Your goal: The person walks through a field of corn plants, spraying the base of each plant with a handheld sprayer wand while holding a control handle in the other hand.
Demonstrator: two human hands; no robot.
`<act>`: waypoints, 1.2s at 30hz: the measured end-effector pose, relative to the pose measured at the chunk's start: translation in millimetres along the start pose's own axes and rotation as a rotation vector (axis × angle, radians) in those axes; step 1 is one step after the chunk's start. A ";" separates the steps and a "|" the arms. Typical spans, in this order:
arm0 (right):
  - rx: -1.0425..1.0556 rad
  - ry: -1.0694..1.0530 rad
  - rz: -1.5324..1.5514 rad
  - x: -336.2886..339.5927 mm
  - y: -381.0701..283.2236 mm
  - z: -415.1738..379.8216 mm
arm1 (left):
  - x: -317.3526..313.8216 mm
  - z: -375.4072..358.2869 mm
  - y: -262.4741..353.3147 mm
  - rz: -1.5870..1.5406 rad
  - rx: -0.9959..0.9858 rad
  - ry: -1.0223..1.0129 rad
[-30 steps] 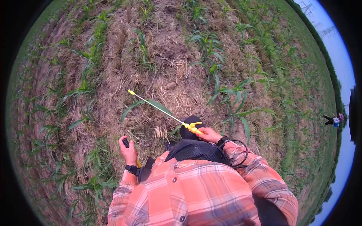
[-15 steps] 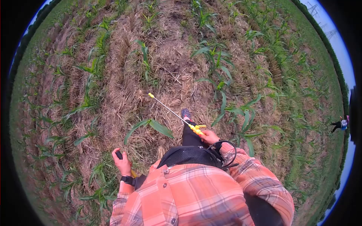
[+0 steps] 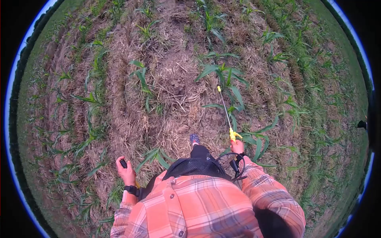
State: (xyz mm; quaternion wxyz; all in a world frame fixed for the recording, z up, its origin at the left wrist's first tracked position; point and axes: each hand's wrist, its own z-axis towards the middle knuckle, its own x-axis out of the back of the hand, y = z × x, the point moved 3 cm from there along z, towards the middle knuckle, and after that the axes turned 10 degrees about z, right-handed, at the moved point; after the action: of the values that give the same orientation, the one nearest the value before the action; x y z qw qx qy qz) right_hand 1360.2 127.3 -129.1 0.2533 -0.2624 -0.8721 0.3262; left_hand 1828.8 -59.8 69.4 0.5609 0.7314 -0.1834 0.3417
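Note:
My right hand (image 3: 237,146) is closed around the yellow grip of a spray wand (image 3: 225,106). The thin metal tube points forward, and its yellow nozzle (image 3: 219,89) is in front of the leaves of a young corn plant (image 3: 227,74). A black hose (image 3: 243,168) loops beside my right wrist. On the other side, my left hand (image 3: 126,172) is wrapped around a black ribbed handle (image 3: 123,163), whose lower part is hidden by my hand and sleeve.
Rows of young corn (image 3: 92,99) stand to the left and right in soil strewn with dry straw (image 3: 174,99). My shoe (image 3: 194,138) is on the strip between rows. A dark shape (image 3: 361,124) shows at the far right edge.
My right hand has swung the spray wand rightward, so the nozzle moved from the bare strip to the corn row on the right. My left hand keeps its hold on the handle.

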 end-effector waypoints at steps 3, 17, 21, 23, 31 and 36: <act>-0.047 0.075 0.005 8.5 -26.7 21.3 | -5.8 13.6 27.1 0.006 0.021 -0.011; 0.124 0.038 -0.326 -72.9 -99.5 72.7 | -51.1 134.2 78.9 -0.177 0.002 -0.089; 0.166 -0.105 -0.497 -126.6 -135.5 85.7 | -52.0 180.2 86.5 -0.281 0.034 -0.098; 0.264 -0.168 -0.509 -155.2 -155.2 92.1 | -49.7 200.3 83.5 -0.274 0.038 -0.077; 0.270 -0.613 -0.477 -244.5 -269.6 58.5 | -60.0 252.8 98.2 -0.286 0.031 -0.097; 0.217 -0.717 -0.435 -259.2 -299.8 67.1 | -71.7 275.5 116.3 -0.269 0.015 -0.106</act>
State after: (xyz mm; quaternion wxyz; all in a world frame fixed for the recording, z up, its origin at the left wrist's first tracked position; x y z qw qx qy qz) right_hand 1421.7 -258.2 -33.1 0.0233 0.0854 -0.9005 0.4257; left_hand 1783.8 -363.9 61.9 0.5856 0.7707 -0.1104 0.2257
